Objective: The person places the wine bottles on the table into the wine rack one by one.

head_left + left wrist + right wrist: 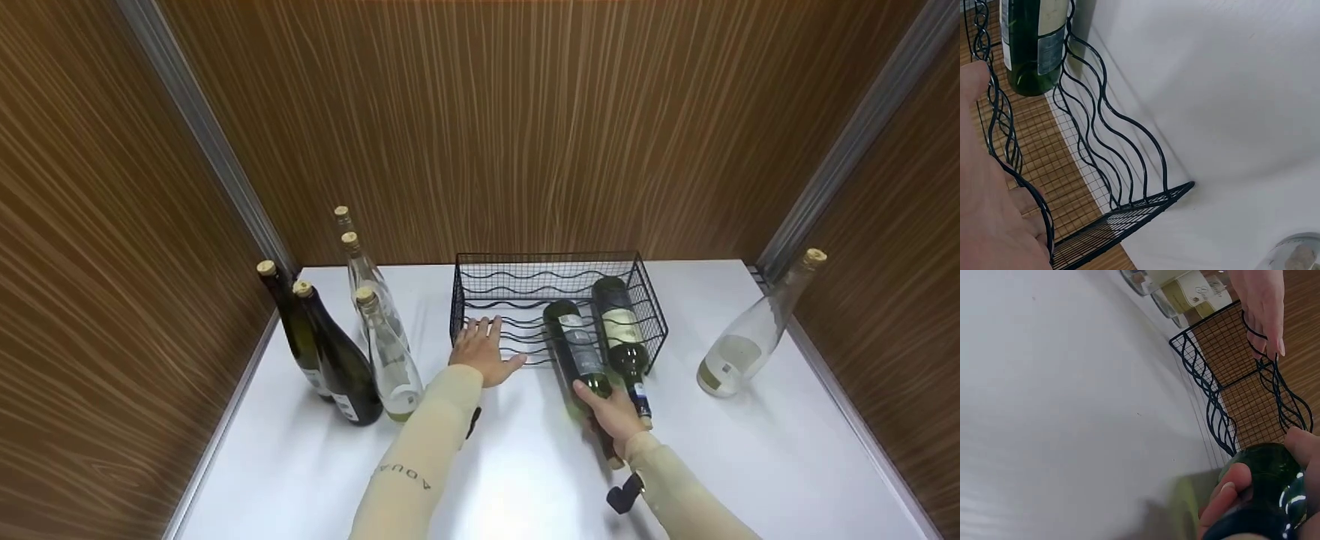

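Note:
A black wire wine rack [547, 259] with wavy bars stands near the back wall. My right hand [616, 416] grips a green wine bottle [574, 337] near its shoulder and neck. That bottle lies in the rack with its base toward the back and its corked neck toward me. To its right a second dark wine bottle [621, 330] lies in the rack, corked end also facing me. My left hand [484, 352] rests on the rack's front left part, fingers spread over the wavy wire, as the left wrist view [999, 197] also shows.
Left of the rack stand two dark green corked bottles [341, 360] and several clear corked bottles [390, 360]. A clear corked bottle [750, 345] stands alone at the right. Wood-grain panels [525, 135] enclose the white table [510, 465] at the back and sides.

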Motion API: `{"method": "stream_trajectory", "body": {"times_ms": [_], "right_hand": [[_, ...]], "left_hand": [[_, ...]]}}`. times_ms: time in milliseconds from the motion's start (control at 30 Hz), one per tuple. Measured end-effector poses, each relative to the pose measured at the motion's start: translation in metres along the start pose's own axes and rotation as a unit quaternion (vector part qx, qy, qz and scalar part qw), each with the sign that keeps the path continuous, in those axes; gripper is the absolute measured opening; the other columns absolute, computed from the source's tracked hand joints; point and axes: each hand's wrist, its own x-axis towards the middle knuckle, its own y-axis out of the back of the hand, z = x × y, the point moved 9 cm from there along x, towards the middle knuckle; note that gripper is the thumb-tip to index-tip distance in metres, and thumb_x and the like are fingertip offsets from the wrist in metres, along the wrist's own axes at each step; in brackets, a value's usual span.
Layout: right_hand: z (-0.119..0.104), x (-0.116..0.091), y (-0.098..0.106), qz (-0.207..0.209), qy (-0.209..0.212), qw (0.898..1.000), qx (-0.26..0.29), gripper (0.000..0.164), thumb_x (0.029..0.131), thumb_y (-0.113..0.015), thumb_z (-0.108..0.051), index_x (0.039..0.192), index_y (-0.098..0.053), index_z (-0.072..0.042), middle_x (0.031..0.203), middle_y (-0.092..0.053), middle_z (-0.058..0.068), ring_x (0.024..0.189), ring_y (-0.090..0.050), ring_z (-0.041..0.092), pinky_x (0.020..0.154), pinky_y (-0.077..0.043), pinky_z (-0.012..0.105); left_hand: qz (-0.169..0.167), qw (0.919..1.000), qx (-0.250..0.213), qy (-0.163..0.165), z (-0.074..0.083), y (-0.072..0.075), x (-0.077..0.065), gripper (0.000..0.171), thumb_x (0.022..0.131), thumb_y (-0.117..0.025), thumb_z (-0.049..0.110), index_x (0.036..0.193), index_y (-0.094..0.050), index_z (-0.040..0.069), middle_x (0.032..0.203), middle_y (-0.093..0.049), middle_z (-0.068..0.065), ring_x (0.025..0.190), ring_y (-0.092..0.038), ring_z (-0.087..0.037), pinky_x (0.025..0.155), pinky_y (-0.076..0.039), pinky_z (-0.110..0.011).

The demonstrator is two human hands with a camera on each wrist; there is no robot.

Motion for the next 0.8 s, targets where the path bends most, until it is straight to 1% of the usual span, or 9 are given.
{"method": "stream_trajectory", "body": {"times_ms": [100,167,300,433,567,633,700,800], "right_hand": [[0.0,0.004,-0.006,-0.001,-0.01,1.0,0.027,0.068,0.078,-0.067,-0.049,0.122,-0.039,-0.005,0.097,-0.051,0.013,0.063,-0.052,0.02,0.052,-0.045,0.03],[0.002,0.007,-0.009,0.001,-0.018,0.999,0.047,0.065,0.078,-0.067,-0.048,0.12,-0.042,-0.004,0.097,-0.05,0.013,0.062,-0.051,0.019,0.051,-0.045,0.031],[0.005,0.015,-0.011,0.01,-0.036,0.997,0.072,0.062,0.076,-0.068,-0.049,0.113,-0.048,-0.003,0.091,-0.051,0.011,0.058,-0.051,0.018,0.051,-0.045,0.03],[0.004,0.023,-0.011,0.018,-0.041,0.996,0.074,0.063,0.075,-0.068,-0.051,0.112,-0.049,-0.004,0.089,-0.053,0.009,0.056,-0.051,0.018,0.051,-0.044,0.03],[-0.001,0.029,-0.012,0.019,-0.031,0.997,0.073,0.068,0.077,-0.066,-0.052,0.122,-0.043,-0.007,0.097,-0.052,0.011,0.058,-0.052,0.019,0.053,-0.044,0.031],[-0.002,0.031,-0.011,0.024,-0.032,0.997,0.069,0.072,0.076,-0.065,-0.054,0.124,-0.04,-0.007,0.101,-0.051,0.013,0.059,-0.054,0.02,0.054,-0.045,0.031],[-0.002,0.032,-0.01,0.029,-0.035,0.997,0.059,0.075,0.076,-0.064,-0.056,0.126,-0.037,-0.007,0.103,-0.05,0.014,0.06,-0.056,0.02,0.055,-0.046,0.032],[-0.002,0.034,-0.01,0.03,-0.037,0.997,0.063,0.077,0.075,-0.065,-0.057,0.126,-0.037,-0.007,0.103,-0.051,0.015,0.06,-0.057,0.021,0.055,-0.047,0.033]], "left_hand": [[-0.008,1.0,0.0,0.004,-0.001,0.001,0.0,0.094,0.079,-0.028,0.077,0.148,-0.004,0.018,0.151,-0.012,-0.011,0.137,-0.003,-0.029,0.109,-0.006,-0.044],[-0.011,0.9999,-0.001,0.004,-0.001,0.002,0.001,0.094,0.079,-0.031,0.075,0.148,-0.005,0.017,0.151,-0.013,-0.011,0.137,-0.004,-0.03,0.109,-0.006,-0.044],[-0.02,0.9997,0.011,-0.001,0.001,0.003,-0.001,0.097,0.077,-0.032,0.077,0.148,-0.004,0.017,0.15,-0.013,-0.012,0.137,-0.005,-0.032,0.109,-0.007,-0.044],[-0.022,0.9994,0.027,-0.006,0.001,0.002,0.0,0.102,0.075,-0.034,0.079,0.148,-0.002,0.016,0.151,-0.012,-0.012,0.137,-0.004,-0.032,0.109,-0.007,-0.043],[-0.013,0.9994,0.032,-0.011,0.001,0.0,0.002,0.102,0.074,-0.039,0.077,0.148,-0.003,0.016,0.151,-0.012,-0.012,0.136,-0.005,-0.032,0.109,-0.007,-0.043],[-0.015,0.9994,0.031,-0.01,0.002,0.0,0.001,0.103,0.074,-0.04,0.077,0.148,-0.003,0.016,0.151,-0.012,-0.011,0.136,-0.005,-0.033,0.109,-0.007,-0.043],[-0.02,0.9992,0.033,-0.007,0.001,-0.001,0.0,0.104,0.073,-0.038,0.079,0.148,-0.001,0.017,0.151,-0.011,-0.011,0.137,-0.003,-0.032,0.109,-0.008,-0.044],[-0.022,0.9991,0.035,-0.005,0.001,0.0,0.0,0.106,0.072,-0.037,0.081,0.148,-0.001,0.017,0.151,-0.011,-0.011,0.137,-0.004,-0.032,0.109,-0.008,-0.044]]}}
